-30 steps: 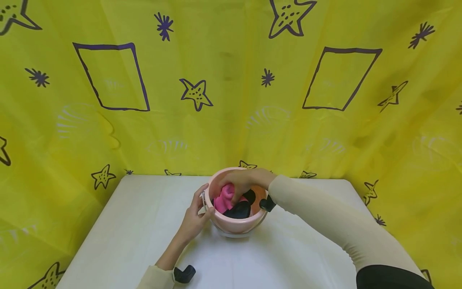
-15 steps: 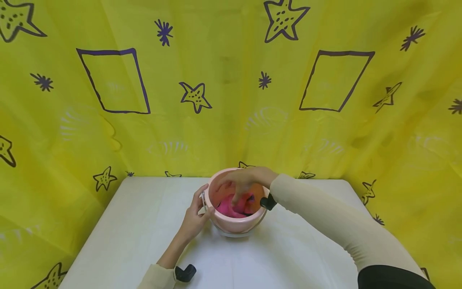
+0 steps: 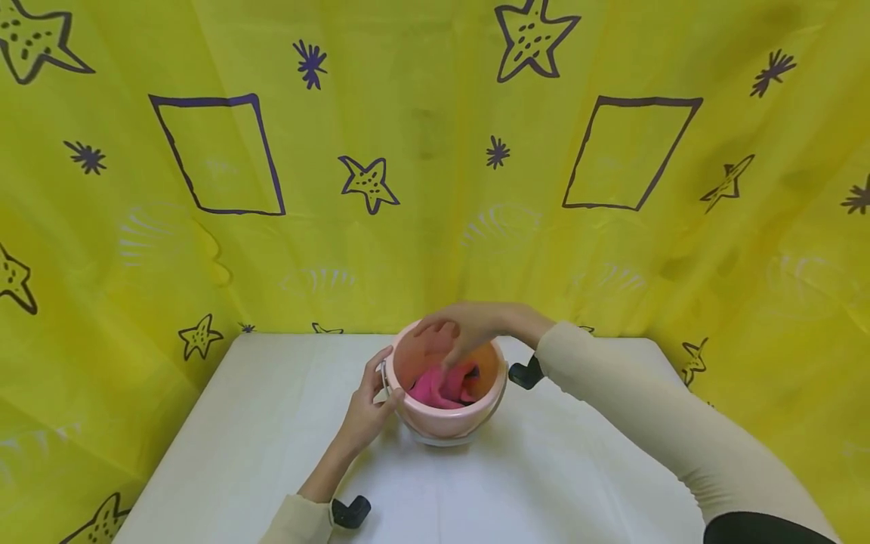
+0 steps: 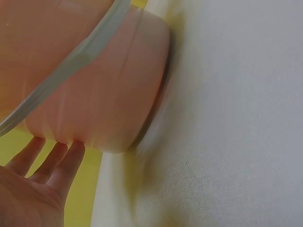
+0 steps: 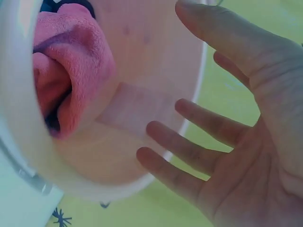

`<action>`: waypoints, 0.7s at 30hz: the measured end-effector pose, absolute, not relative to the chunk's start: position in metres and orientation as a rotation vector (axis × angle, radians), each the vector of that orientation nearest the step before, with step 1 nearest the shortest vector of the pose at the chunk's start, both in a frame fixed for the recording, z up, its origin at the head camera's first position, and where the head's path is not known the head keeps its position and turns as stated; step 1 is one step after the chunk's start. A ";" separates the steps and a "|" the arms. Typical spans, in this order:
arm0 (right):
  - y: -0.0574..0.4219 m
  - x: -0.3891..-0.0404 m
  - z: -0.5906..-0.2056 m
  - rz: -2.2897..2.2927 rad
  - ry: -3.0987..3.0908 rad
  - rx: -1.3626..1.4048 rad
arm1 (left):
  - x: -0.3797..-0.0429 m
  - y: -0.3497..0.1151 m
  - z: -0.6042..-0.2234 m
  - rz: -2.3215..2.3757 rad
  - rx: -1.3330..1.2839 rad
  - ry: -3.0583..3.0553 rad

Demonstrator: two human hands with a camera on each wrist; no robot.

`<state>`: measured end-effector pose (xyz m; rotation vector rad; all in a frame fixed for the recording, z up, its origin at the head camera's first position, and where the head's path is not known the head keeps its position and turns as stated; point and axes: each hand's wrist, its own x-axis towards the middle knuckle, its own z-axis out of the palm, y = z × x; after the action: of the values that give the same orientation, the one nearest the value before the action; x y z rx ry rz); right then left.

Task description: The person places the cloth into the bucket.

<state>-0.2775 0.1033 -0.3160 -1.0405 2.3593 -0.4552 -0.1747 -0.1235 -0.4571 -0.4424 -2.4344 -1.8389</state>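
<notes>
A pale pink bucket point(image 3: 445, 425) with a pale carrying handle point(image 4: 71, 64) stands on the white table. My left hand point(image 3: 367, 408) holds it from the left side, thumb and index finger at the rim, the other fingertips against the outer wall. Inside the bucket lies a crumpled pink fleecy cloth point(image 5: 78, 59), with small dark parts showing beside it. Over the far rim hovers my right hand point(image 3: 469, 326), its fingers spread and relaxed. In the right wrist view nothing is in that hand, and the cloth lies apart from its fingers.
A white table point(image 3: 272, 423) bears the bucket. Close behind the table's far edge hangs a yellow sheet point(image 3: 435, 249) printed with dark stars and box outlines; it also runs along both sides.
The pink cloth and its black parts have sunk deeper into the bucket. My right hand has let go and risen up and to the right. My left hand has stayed on the bucket.
</notes>
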 end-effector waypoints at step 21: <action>0.211 -0.251 -0.317 -0.800 2.790 -1.030 | -0.178 -0.124 -0.460 -1.828 -0.452 -2.436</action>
<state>-0.2513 0.2111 -0.3168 -1.0298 2.7904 -0.7998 -0.1776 -0.1236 -0.4603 -0.4516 -2.4359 -1.8284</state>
